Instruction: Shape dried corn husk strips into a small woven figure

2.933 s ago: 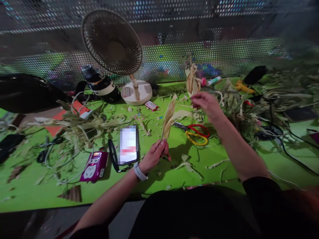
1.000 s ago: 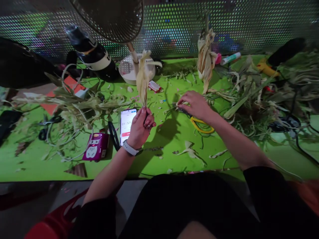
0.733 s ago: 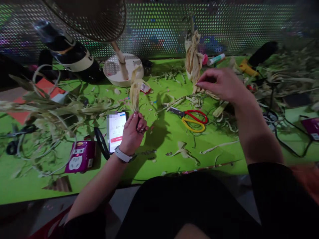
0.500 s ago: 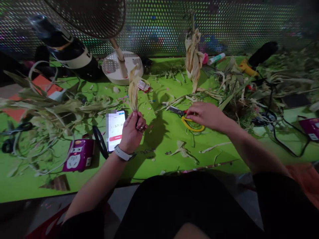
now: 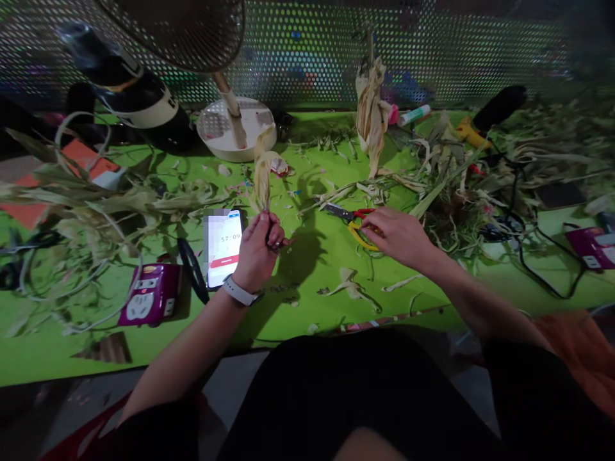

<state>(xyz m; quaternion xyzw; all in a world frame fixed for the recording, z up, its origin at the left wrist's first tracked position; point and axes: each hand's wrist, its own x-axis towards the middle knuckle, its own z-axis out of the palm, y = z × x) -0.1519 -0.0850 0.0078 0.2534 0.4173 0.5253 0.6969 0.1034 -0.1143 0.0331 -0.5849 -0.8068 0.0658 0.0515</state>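
Note:
My left hand (image 5: 262,246) is closed in a pinch around the lower end of a dried corn husk bundle (image 5: 262,182), which points up and away from me. On the right, my right hand (image 5: 398,235) curls its fingers over the yellow and red handles of a pair of scissors (image 5: 362,235). Their dark blades point left over the green table. The fingertips hide part of the handles. Below the scissors lies a loose scrap of husk (image 5: 353,285).
A lit phone (image 5: 227,246) lies beside my left wrist, near a purple power socket (image 5: 152,293). Behind are a fan (image 5: 235,131), a large dark bottle (image 5: 148,109) and a standing husk figure (image 5: 371,118). Husk piles (image 5: 451,173) and a glue gun (image 5: 480,128) are at the right.
My right hand's fingers have come lower over the scissors' handles, covering more of them. The husk in my left hand has tilted slightly. The view has shifted a little.

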